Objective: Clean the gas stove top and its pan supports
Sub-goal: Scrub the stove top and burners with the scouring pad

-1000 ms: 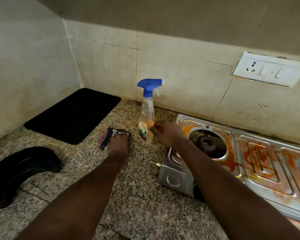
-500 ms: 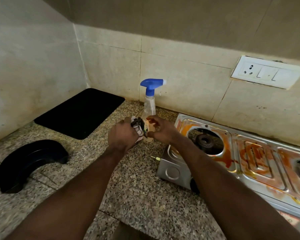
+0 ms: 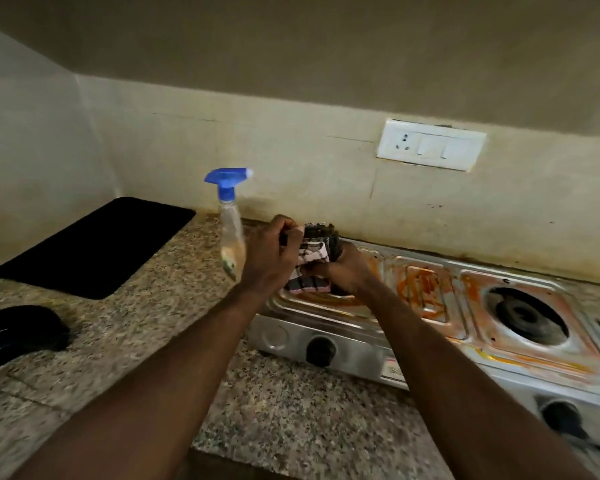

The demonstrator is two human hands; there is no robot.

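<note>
- Left hand and right hand have carried the checked cloth over the stove.
- Both grip it, fingers curled.
- Spray bottle at their 9 o'clock.

Stove front label too blurred to read

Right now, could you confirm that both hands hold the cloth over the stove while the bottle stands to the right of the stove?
Not quite: the head view shows the bottle standing left of the stove, on the counter. The left hand and right hand do hold the cloth over the stove.
</note>
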